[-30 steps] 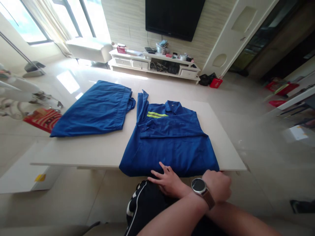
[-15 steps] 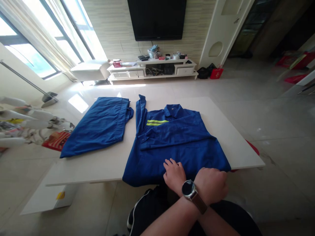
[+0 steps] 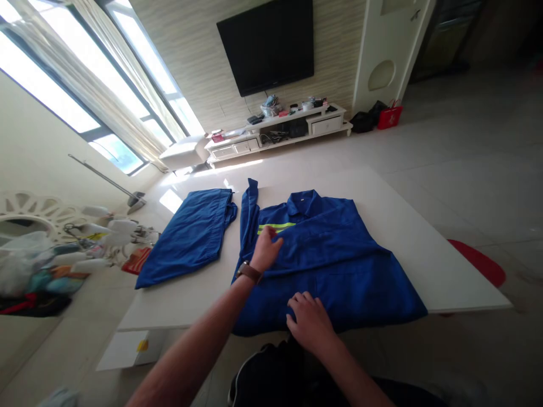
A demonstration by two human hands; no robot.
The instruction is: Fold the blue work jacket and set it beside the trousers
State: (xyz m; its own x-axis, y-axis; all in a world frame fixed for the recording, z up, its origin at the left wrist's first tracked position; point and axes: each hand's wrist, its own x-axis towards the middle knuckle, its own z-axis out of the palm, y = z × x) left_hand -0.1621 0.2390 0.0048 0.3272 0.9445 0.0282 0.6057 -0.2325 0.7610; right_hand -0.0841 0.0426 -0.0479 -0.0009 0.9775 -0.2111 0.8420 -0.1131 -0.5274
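A blue work jacket (image 3: 339, 265) with a collar and a yellow-and-grey stripe lies spread on the white table (image 3: 449, 271), one sleeve laid across its chest. The other sleeve (image 3: 250, 212) sticks up along the left side. Over the chest near the stripe is my left hand (image 3: 266, 249), wearing a brown-strapped watch; its thumb is apart from the fingers and nothing shows in it. My right hand (image 3: 311, 319) rests on the jacket's near hem with fingers loosely spread. Folded blue trousers (image 3: 186, 237) lie to the left, apart from the jacket.
A red stool seat (image 3: 479, 263) juts out at the table's right edge. Left of the table stand several white thread cones (image 3: 121, 232) and bagged items. Beyond is a low TV cabinet (image 3: 275, 130) under a wall television (image 3: 267, 45). A red bag (image 3: 389, 116) sits on the floor.
My left hand has moved from the jacket's lower right, where my arms crossed, to the chest at upper left. My right hand stays at the near hem. The view has tilted and turned left.
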